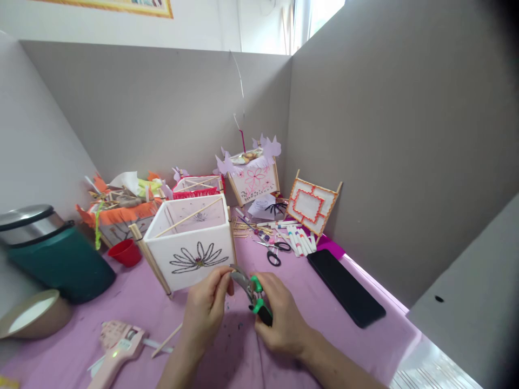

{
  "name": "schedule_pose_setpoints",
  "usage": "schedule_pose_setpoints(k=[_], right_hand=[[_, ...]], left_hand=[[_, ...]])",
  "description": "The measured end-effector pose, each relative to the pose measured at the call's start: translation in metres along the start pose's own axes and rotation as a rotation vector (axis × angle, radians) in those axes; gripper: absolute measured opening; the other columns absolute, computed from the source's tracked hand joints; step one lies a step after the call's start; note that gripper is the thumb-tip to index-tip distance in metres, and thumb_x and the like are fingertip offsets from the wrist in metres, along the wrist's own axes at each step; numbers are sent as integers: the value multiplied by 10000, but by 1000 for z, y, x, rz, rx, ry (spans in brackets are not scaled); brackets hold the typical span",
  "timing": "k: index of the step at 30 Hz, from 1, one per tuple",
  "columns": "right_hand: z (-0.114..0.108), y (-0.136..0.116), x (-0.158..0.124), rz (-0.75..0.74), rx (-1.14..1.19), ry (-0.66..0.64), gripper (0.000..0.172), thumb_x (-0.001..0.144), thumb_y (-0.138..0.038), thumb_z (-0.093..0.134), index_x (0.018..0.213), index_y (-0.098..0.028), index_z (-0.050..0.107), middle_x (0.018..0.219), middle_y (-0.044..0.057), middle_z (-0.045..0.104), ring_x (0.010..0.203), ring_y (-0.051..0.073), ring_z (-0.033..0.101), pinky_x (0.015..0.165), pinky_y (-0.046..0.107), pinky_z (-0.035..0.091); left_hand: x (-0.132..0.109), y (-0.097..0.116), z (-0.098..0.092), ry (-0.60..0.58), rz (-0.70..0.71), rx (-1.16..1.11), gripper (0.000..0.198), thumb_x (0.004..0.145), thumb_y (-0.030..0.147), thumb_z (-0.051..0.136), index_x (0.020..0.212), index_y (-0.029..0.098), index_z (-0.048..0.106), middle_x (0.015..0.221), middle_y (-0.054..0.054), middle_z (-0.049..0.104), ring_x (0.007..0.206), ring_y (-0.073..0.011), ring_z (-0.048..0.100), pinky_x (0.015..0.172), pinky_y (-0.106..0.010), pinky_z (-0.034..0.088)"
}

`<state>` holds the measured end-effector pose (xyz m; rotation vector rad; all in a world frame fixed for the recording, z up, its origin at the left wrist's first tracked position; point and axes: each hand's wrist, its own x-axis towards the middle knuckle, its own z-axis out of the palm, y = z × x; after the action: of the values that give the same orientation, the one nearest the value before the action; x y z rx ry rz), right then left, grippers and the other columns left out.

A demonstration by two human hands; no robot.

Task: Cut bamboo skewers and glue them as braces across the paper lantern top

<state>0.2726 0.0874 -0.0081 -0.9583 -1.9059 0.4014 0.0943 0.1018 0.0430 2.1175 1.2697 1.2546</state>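
My right hand [281, 313] is wrapped round the handles of small pruning shears [258, 294], green and black with curved metal blades. Pinched in my left hand [208, 302] is a thin wooden stick [167, 340]; its lower end shows below my wrist, and its upper end lies at the blade tips. My fingers hide most of its length, so I cannot tell if the blades are closed on it. Just beyond both hands stands a white four-sided lantern frame [198, 265] with wooden corner sticks and a black flower drawn on its front.
A pink hot glue gun [121, 346], green flask [57, 259], bowl [36, 316] and red cup [125, 253] are at left. Scissors [273, 254], markers [300, 240] and a black phone [344, 286] lie right. Decorated lanterns [255, 178] stand behind, against grey partitions [182, 108].
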Motion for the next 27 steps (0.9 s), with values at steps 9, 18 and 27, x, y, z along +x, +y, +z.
schedule_pose_setpoints(k=[9,18,27], right_hand=[[2,-1,-1,6,-3,1,689,553,-83,530,1228,-180,434,1085,90,538,987,240,498,882,383,424],[0,1,-1,55,-64,0,527,632,-111,549,1150,-182,482,990,80,567,905,233,520,800,365,439],[-10,4,3,120,-443,-202,434,788,-445,654,1117,-172,581,1078,129,593,988,307,515,832,473,408]], left_hand=[[0,-1,0,-13,22,27,237,940,293,397,964,169,598,587,50,493,537,-110,497,543,-205,387],[2,4,-4,5,-10,35,239,927,286,416,872,183,624,589,36,513,552,-121,506,564,-214,398],[-8,40,-45,294,-85,-136,142,918,302,483,948,225,598,737,29,611,612,-100,528,624,-213,431]])
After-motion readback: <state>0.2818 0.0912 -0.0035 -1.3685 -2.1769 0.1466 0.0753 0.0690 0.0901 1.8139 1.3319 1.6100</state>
